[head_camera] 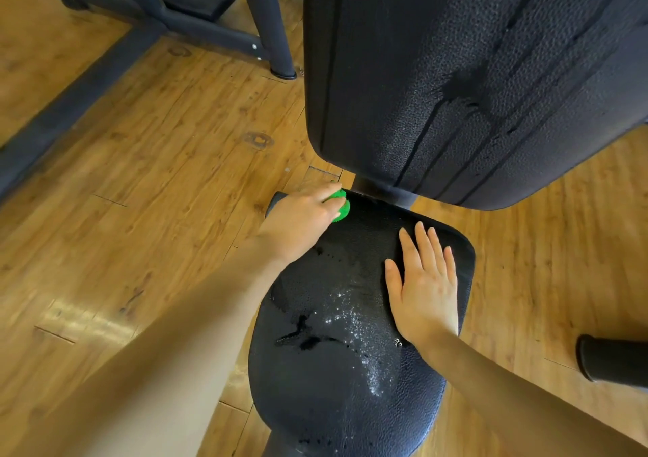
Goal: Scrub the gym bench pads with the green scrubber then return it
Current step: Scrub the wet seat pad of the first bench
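Left hand [301,216] has its grip curled round the green scrubber [341,204], pressing it on the seat pad [350,369] at the far-left corner, just beside the back pad [473,81]. Right hand [426,281] lies flat, fingers straight, holding nothing, on the pad's right side. Wet, soapy patch sits nearer the person, so I'd say the next stroke pulls toward the body along the pad's long axis. Left hand does it.

- We look down on a wood-plank floor [182,134], warm brown and knotted.
- At ten o'clock, a dark strip [66,106] runs diagonally across the boards.
- At eleven o'clock stands a black metal machine frame [217,32], one round foot [283,70] planted on the planks.
- At eight o'clock, a pale glare [80,316] of light shines off the floor.
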### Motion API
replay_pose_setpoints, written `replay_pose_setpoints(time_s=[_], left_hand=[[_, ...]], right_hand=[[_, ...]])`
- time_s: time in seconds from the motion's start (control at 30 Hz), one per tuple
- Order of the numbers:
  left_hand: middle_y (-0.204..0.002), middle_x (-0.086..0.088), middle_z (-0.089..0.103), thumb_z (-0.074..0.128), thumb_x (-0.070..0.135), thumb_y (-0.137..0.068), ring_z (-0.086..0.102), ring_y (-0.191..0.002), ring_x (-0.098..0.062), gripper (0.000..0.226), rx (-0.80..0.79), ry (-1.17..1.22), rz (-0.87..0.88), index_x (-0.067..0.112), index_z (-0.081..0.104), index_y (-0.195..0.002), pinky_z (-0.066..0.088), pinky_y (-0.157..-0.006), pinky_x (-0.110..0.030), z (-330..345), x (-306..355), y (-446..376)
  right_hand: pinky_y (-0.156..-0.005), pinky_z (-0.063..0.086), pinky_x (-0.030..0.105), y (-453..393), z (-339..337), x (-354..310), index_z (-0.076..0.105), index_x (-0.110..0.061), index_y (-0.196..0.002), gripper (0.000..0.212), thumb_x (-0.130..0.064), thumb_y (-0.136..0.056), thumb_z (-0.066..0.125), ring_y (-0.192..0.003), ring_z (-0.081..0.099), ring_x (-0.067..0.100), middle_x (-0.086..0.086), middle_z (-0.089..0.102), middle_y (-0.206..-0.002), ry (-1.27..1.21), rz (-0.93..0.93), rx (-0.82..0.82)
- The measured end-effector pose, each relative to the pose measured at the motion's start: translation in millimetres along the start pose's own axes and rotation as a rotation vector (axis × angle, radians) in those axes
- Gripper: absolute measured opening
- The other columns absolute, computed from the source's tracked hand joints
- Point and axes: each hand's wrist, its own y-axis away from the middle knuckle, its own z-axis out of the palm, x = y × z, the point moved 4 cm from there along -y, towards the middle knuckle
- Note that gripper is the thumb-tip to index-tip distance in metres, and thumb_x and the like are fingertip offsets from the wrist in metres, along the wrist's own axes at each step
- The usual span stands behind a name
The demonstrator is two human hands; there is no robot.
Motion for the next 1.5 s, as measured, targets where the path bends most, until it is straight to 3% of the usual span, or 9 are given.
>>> replay_pose_setpoints(time_s=[0.23, 0.47, 0.57, 0.67, 0.8, 0.93, 1.1, 1.27, 1.5], left_hand=[[-0.117, -0.022, 0.066, 0.085, -0.006, -0.062, 0.065, -0.11, -0.036, 0.041, -0.02, 0.112, 0.075, -0.002, 0.072, -0.101, 0.06, -0.074, -0.045, 10.6, 44.3, -20.6], [-0.126, -0.019, 0.062, 0.081, -0.005, -0.067, 0.063, -0.113, -0.034, 0.044, -0.072, 0.033, 0.017, 0.001, 0.07, -0.109, 0.061, -0.072, -0.045, 1.6, 10.5, -2.6], [-0.139, -0.018, 0.053, 0.072, -0.002, -0.081, 0.054, -0.126, -0.035, 0.043, -0.112, 0.027, -0.098, 0.002, 0.064, -0.122, 0.056, -0.089, -0.048, -5.8, -10.5, 9.4], [-0.149, -0.016, 0.042, 0.055, 0.007, -0.097, 0.04, -0.138, -0.029, 0.036, -0.132, 0.063, -0.16, 0.004, 0.056, -0.133, 0.041, -0.106, -0.039, -12.2, -6.9, 7.0], [-0.151, -0.019, 0.037, 0.052, 0.016, -0.1, 0.033, -0.141, -0.036, 0.036, -0.108, 0.162, -0.203, 0.011, 0.058, -0.135, 0.039, -0.107, -0.045, -13.4, 11.0, 2.3], [-0.159, -0.009, 0.024, 0.044, 0.024, -0.103, 0.019, -0.148, -0.026, 0.041, -0.142, 0.175, -0.289, 0.019, 0.047, -0.143, 0.036, -0.108, -0.039, -4.9, 9.7, 11.2], [-0.154, -0.013, 0.035, 0.052, 0.012, -0.1, 0.03, -0.144, -0.029, 0.036, -0.084, 0.186, -0.358, 0.008, 0.055, -0.136, 0.041, -0.108, -0.043, -2.7, 22.0, 27.8], [-0.143, -0.016, 0.05, 0.081, -0.004, -0.072, 0.049, -0.131, -0.033, 0.054, -0.047, 0.148, -0.372, 0.004, 0.065, -0.122, 0.054, -0.091, -0.048, -1.3, 42.7, 70.2], [-0.144, -0.018, 0.048, 0.078, -0.005, -0.076, 0.047, -0.132, -0.034, 0.051, 0.002, 0.157, -0.404, 0.004, 0.063, -0.124, 0.051, -0.097, -0.046, -6.5, 50.1, 80.6]], right_hand=[[-0.122, 0.008, 0.042, -0.1, -0.2, -0.3, 0.04, -0.012, -0.148, 0.066, -0.049, -0.098, 0.019, -0.15, 0.015, 0.024, 0.008, 0.026, -0.16, 0.007, 0.001, -0.006], [-0.122, 0.011, 0.044, 0.8, -0.7, 0.4, 0.041, -0.011, -0.148, 0.065, -0.048, -0.099, 0.021, -0.15, 0.017, 0.025, 0.01, 0.028, -0.159, -0.006, -0.008, 0.009], [-0.122, 0.011, 0.044, 0.7, -0.6, -0.3, 0.04, -0.012, -0.148, 0.064, -0.048, -0.099, 0.021, -0.15, 0.017, 0.025, 0.01, 0.028, -0.159, -0.018, -0.01, 0.011], [-0.122, 0.011, 0.045, 0.7, -0.9, -0.4, 0.04, -0.012, -0.148, 0.063, -0.047, -0.099, 0.021, -0.15, 0.016, 0.025, 0.01, 0.027, -0.159, -0.014, -0.005, 0.011], [-0.122, 0.011, 0.045, 0.7, -1.3, -0.4, 0.041, -0.012, -0.148, 0.062, -0.045, -0.099, 0.02, -0.15, 0.017, 0.025, 0.01, 0.028, -0.159, -0.017, 0.001, 0.016], [-0.122, 0.009, 0.043, -0.1, -1.6, -0.8, 0.039, -0.013, -0.148, 0.063, -0.045, -0.098, 0.018, -0.15, 0.015, 0.024, 0.009, 0.027, -0.159, -0.026, -0.001, 0.009], [-0.122, 0.01, 0.044, 0.2, -2.4, -0.3, 0.039, -0.013, -0.149, 0.064, -0.046, -0.098, 0.017, -0.15, 0.015, 0.025, 0.009, 0.026, -0.16, -0.028, 0.003, 0.0], [-0.123, 0.008, 0.043, -0.2, -3.4, -1.3, 0.036, -0.015, -0.15, 0.066, -0.047, -0.097, 0.015, -0.151, 0.012, 0.024, 0.008, 0.024, -0.161, -0.026, 0.006, -0.024], [-0.122, 0.006, 0.042, 0.6, -4.1, -0.7, 0.036, -0.014, -0.151, 0.063, -0.046, -0.098, 0.019, -0.151, 0.012, 0.024, 0.008, 0.023, -0.161, -0.026, 0.008, -0.028]])
